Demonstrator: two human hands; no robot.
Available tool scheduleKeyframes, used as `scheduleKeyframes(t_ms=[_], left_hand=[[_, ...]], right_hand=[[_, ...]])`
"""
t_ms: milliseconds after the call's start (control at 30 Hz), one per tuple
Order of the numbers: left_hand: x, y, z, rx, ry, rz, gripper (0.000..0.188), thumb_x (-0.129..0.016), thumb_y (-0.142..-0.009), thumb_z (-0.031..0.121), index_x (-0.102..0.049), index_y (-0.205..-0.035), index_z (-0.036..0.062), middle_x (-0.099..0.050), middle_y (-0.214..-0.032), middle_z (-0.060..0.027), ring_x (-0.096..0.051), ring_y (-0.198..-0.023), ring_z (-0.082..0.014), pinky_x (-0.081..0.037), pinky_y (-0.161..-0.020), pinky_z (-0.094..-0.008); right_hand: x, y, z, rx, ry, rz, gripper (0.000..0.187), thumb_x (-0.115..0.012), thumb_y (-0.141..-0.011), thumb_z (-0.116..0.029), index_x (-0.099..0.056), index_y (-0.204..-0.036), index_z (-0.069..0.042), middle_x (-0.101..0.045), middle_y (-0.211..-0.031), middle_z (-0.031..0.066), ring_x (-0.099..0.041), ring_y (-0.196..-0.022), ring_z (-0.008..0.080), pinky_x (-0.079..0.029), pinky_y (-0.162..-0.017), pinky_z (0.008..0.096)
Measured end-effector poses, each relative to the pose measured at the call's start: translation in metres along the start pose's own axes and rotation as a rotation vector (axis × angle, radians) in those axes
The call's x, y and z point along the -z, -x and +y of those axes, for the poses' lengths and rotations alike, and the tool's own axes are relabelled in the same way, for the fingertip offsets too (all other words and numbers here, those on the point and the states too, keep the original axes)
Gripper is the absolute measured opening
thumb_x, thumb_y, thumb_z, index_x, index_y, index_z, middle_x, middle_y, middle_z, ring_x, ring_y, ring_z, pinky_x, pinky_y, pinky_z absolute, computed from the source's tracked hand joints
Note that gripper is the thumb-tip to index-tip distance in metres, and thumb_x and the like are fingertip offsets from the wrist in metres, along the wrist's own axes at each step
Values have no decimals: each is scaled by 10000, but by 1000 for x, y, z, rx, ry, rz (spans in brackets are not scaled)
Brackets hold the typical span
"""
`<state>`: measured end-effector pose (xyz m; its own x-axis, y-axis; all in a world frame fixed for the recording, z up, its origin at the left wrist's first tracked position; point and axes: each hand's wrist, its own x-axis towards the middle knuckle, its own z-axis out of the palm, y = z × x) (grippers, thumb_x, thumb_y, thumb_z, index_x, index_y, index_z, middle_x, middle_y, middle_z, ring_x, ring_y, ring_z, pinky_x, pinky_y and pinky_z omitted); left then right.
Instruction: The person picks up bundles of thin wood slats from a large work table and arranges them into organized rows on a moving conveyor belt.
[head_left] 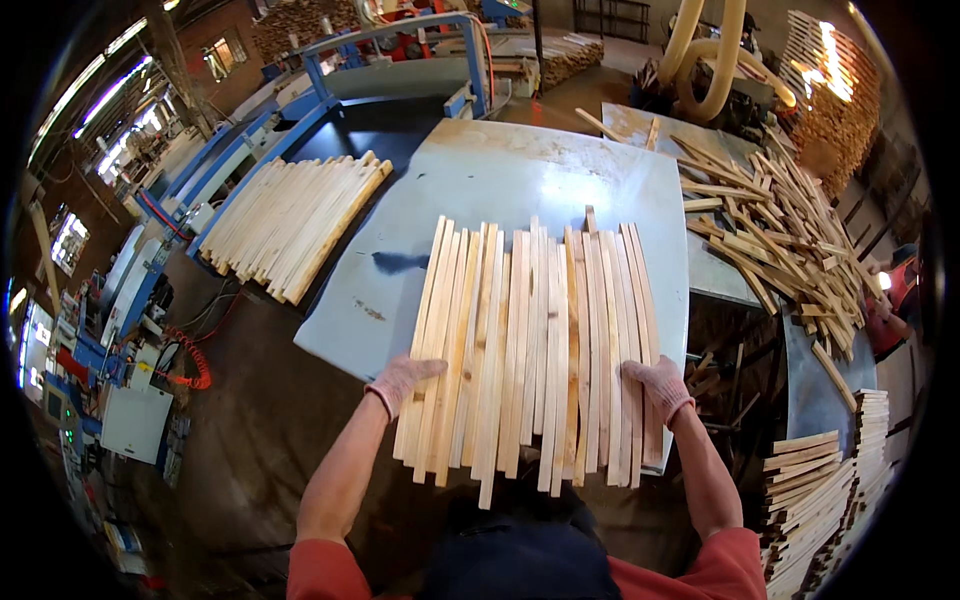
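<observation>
A row of wooden strips (530, 340) lies side by side on the grey metal table (480, 175), their near ends jutting past its front edge at uneven lengths. My left hand (405, 382), in a pale pinkish glove, grips the row's left side with the thumb on top. On the opposite side my right hand (660, 385), gloved alike, clasps the outermost strips, its thumb also over the wood. The fingers of both hands are mostly hidden beside or under the strips.
Left of the table, a second row of strips (295, 220) rests on a blue-framed machine (395, 125). Loose strips (780, 225) are heaped on the right, with stacked strips (815, 500) below. Beige hoses (705, 85) hang behind. A red coiled cable (195, 365) dangles at left.
</observation>
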<state>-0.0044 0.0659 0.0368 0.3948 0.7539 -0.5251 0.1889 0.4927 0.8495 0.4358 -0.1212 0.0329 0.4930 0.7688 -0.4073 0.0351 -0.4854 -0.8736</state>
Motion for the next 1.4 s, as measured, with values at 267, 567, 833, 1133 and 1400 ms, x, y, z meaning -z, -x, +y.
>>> scheduleKeyframes(t_ms=[267, 567, 833, 1133, 1400], left_hand=[[55, -161, 83, -259, -461, 25, 743, -875, -912, 383, -572, -1492, 30, -723, -1352, -130, -706, -1202, -252, -593, -1017, -371], [83, -147, 137, -225, -1092, 145, 1083, -906, -800, 545, -436, -1621, 18, -525, -1598, -254, -546, -1450, -392, -443, -1224, -441], [154, -65, 39, -738, -1126, -86, 1072, -912, -713, 545, -501, -1613, 132, -360, -1673, -343, -370, -1554, -495, -325, -1290, -526], [237, -70, 31, -797, -1027, 37, 804, -782, -786, 300, -557, -1538, 129, -429, -1615, -355, -518, -1418, -490, -430, -1178, -519], [280, -33, 22, -923, -870, -224, 707, -825, -843, 312, -598, -1458, 49, -581, -1504, -241, -611, -1308, -461, -485, -1138, -490]], right_hand=[[-49, -116, -35, 93, -277, 34, 749, -876, -863, -220, -520, -1465, 47, -721, -1238, 184, -735, -1014, 228, -626, -896, 370], [-68, -125, -114, -55, 817, 44, 719, -617, -972, -588, -694, -1357, 14, -779, -1145, 258, -745, -1053, 427, -547, -1017, 465], [-156, -58, -109, 332, 667, 549, 778, -792, -961, -255, -468, -1598, 53, -585, -1488, 226, -604, -1344, 372, -480, -1157, 436], [-444, 39, -186, 346, 201, 134, 788, -784, -943, -309, -482, -1588, 28, -684, -1365, 238, -670, -1281, 332, -525, -1110, 402], [-578, -83, -207, 184, 772, 456, 941, -741, -913, -504, -398, -1650, -29, -660, -1392, 229, -612, -1317, 393, -513, -1122, 468]])
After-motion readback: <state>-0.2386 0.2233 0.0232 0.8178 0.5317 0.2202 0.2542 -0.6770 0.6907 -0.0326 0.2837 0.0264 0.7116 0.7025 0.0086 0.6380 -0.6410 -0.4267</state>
